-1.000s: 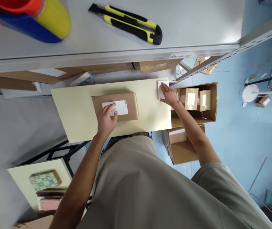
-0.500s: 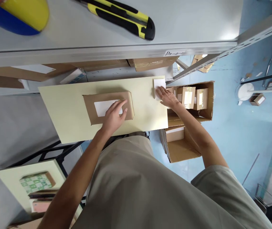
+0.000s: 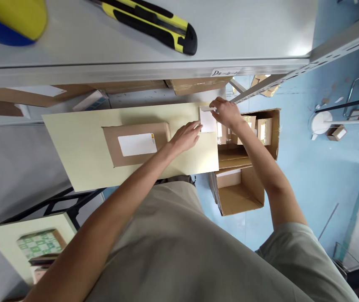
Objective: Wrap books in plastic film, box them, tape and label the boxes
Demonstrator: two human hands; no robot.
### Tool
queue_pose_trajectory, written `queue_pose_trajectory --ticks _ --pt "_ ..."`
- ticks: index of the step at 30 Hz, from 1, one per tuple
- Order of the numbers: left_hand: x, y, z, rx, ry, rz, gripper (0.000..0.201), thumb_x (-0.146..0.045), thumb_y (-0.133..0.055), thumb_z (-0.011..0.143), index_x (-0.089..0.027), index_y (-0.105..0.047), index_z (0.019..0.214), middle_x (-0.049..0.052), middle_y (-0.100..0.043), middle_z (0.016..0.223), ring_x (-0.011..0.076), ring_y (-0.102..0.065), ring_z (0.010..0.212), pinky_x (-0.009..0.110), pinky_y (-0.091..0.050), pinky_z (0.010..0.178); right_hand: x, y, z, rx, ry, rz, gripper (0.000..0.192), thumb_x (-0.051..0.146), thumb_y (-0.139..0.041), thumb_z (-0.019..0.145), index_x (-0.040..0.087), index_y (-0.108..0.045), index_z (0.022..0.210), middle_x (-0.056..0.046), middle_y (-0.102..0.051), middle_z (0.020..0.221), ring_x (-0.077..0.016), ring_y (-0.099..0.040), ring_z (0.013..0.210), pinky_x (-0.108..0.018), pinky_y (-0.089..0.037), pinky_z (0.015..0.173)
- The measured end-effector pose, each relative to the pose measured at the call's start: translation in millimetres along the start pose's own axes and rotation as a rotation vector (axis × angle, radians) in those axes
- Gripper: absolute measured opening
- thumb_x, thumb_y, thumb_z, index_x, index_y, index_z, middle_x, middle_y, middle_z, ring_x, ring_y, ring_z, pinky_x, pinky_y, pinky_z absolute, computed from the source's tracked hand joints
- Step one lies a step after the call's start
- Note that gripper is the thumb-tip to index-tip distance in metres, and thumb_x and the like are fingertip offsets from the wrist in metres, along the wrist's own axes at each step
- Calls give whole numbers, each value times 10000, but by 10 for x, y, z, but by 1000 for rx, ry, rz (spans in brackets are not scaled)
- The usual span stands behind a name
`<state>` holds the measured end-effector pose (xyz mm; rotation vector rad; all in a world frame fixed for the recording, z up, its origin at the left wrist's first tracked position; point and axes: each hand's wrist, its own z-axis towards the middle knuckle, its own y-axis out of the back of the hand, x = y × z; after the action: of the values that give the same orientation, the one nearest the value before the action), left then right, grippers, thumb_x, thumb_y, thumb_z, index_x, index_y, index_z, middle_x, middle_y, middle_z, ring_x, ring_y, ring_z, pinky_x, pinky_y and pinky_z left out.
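A flat brown cardboard box (image 3: 135,143) with a white label (image 3: 137,144) on top lies on a pale yellow board (image 3: 81,142). My left hand (image 3: 186,136) has its fingers spread just right of the box, its fingertips touching a stack of white labels (image 3: 208,121) at the board's right edge. My right hand (image 3: 226,112) pinches the top corner of that stack and lifts a sheet.
A yellow and black utility knife (image 3: 154,26) and a yellow and blue tape roll (image 3: 9,19) lie on the grey shelf (image 3: 245,33) above. Open cartons (image 3: 255,134) with small labelled boxes stand on the blue floor at right. Another board with boxes (image 3: 37,245) is at lower left.
My left hand left the label on the box and moved right to the label stack. My right hand rose from flat on the stack to pinch its top edge.
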<state>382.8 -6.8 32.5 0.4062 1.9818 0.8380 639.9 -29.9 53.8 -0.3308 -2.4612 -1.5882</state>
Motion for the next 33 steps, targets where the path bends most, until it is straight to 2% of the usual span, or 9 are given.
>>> queue_pose_trajectory --ticks 4,7,11,15,22,27,33 --pt "44 -47 424 72 58 44 656 -187 -549 1093 -131 -529 1747 201 -388 1901 390 -455 1711 534 -430 1406 -36 102 188 -37 -12 -34 502 371 -644 1137 185 -640 1603 -220 -773 1473 -428 -744 1286 -595 -596 1069" --pt "84 -79 631 139 149 35 713 -246 -630 1081 -167 -493 1776 197 -352 1914 412 -409 1727 543 -424 1396 -75 77 285 -91 -11 -23 445 385 -521 1186 175 -660 1554 -211 -790 1414 -409 -756 1269 -589 -593 1076" --pt "157 -155 807 182 235 13 857 -307 -706 1024 -159 -418 1818 238 -292 1925 497 -357 1728 642 -422 1365 -121 13 364 -184 -4 -8 472 368 -374 1219 149 -658 1527 -211 -792 1380 -404 -761 1281 -595 -599 1101" --pt "202 -202 897 146 254 -4 949 -405 -755 1013 -139 -362 1835 262 -154 1958 551 -299 1735 697 -385 1363 -134 -12 399 -175 -16 -41 481 330 -351 1213 148 -629 1560 -215 -776 1414 -401 -749 1320 -585 -588 1129" --pt "171 -211 948 121 253 -20 943 -401 -717 1041 -88 -324 1838 308 -172 1930 571 -332 1700 716 -388 1347 -111 -32 464 -214 14 -43 458 329 -367 1201 173 -602 1560 -207 -798 1363 -385 -757 1248 -573 -609 1067" --pt "112 -207 969 141 274 6 891 -299 -661 1051 -49 -314 1834 320 -169 1924 560 -304 1721 708 -387 1358 -85 -29 528 -220 27 -47 458 344 -371 1205 186 -592 1573 -191 -801 1337 -368 -748 1260 -545 -605 1076" --pt "74 -258 1014 136 285 4 965 -406 -731 1047 -75 -301 1845 320 -174 1923 586 -289 1721 728 -383 1345 -90 -44 603 -193 12 -26 496 308 -328 1196 171 -597 1589 -208 -802 1369 -395 -734 1318 -583 -578 1133"
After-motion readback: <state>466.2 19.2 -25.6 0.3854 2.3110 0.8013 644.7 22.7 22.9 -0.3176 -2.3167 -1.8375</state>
